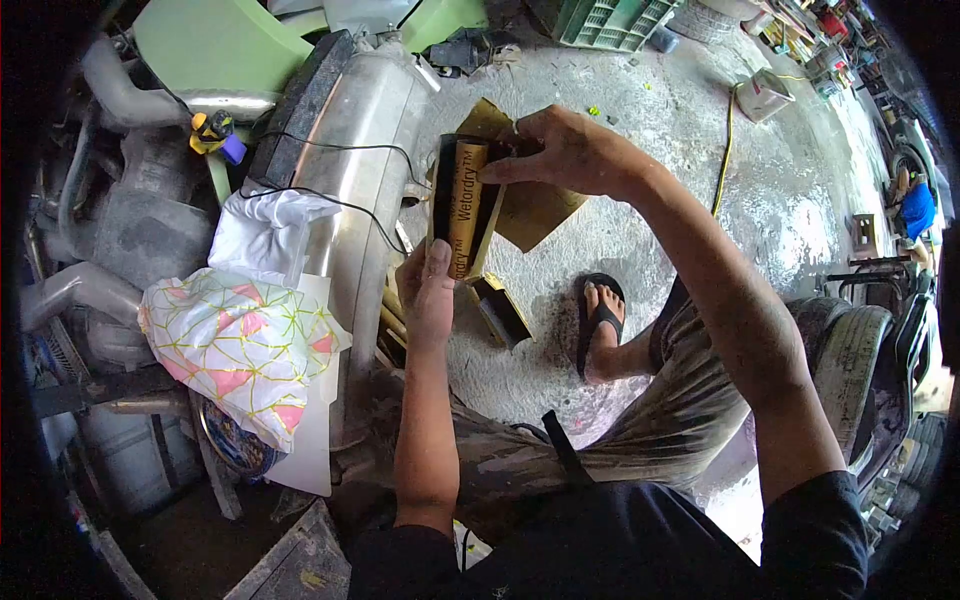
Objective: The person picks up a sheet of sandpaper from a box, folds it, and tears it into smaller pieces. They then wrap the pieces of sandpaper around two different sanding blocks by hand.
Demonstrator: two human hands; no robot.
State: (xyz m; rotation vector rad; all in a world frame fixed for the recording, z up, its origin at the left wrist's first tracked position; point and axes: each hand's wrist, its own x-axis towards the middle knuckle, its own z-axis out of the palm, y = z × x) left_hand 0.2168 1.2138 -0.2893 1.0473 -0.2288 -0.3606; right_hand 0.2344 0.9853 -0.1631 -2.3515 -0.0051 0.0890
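Upright in front of me is a curled sandpaper sheet (466, 200), its brown back printed "Wetordry" and its dark grit side showing at the left. My left hand (430, 285) is closed round its lower end, thumb on top. At its upper right, my right hand (565, 150) is bent in a pinch, with the thumb at the sheet's edge; its fingertips are partly hidden. A flat brown sheet (540, 215) shows behind and below the right hand. Under the left hand there is another folded brown piece (502, 312) with a dark inside.
At the left are a grey metal beam (365, 130), a patterned cloth bundle (240, 345) and a white cloth (265, 235). A black cable crosses the beam. On the wet concrete floor stand a green crate (615, 22) and a white bucket (765, 95); tires (850, 370) are at the right.
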